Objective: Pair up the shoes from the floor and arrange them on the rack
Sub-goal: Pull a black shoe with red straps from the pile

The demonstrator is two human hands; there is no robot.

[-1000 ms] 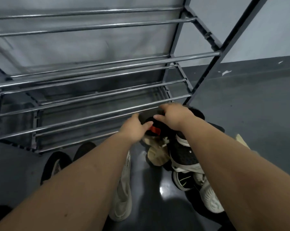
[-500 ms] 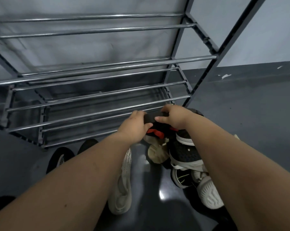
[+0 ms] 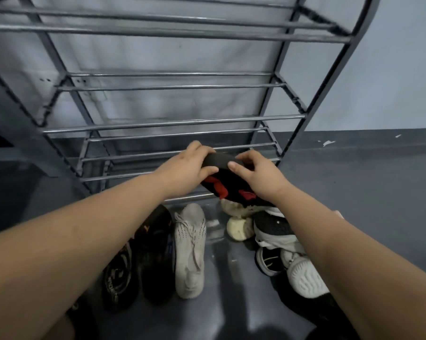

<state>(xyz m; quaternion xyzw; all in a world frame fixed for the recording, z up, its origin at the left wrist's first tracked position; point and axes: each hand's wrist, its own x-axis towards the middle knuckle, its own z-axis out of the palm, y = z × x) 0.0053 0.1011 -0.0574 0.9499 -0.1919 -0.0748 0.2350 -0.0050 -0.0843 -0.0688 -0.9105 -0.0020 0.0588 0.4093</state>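
Right now both hands are clamped on 1 black shoe with red trim [image 3: 228, 186], held in the air just in front of the lower bars of the metal shoe rack [image 3: 172, 123]. The left hand [image 3: 186, 169] wraps its fingers over the shoe's far edge with the thumb tucked underneath; the right hand [image 3: 255, 171] pinches the same dark edge from the other side, thumb pressed on top. The 2 grips sit close together with a strip of shoe showing between them.

Directly below the held shoe, touching the rack's bottom bar or just beside it, lies a cream shoe [image 3: 237, 220] crumpled on the dark grey floor [image 3: 366, 192]. Below and left of the grip a pale knit sneaker [image 3: 190, 251] lies toe toward the rack, with a dark sneaker [image 3: 157, 253] touching its left flank and another black shoe [image 3: 120, 273] further left. Under the right forearm sits a black-and-white sneaker [image 3: 273, 228], and nearer the person a white sole [image 3: 305, 276] faces up.

I cannot tell which shoes make pairs.
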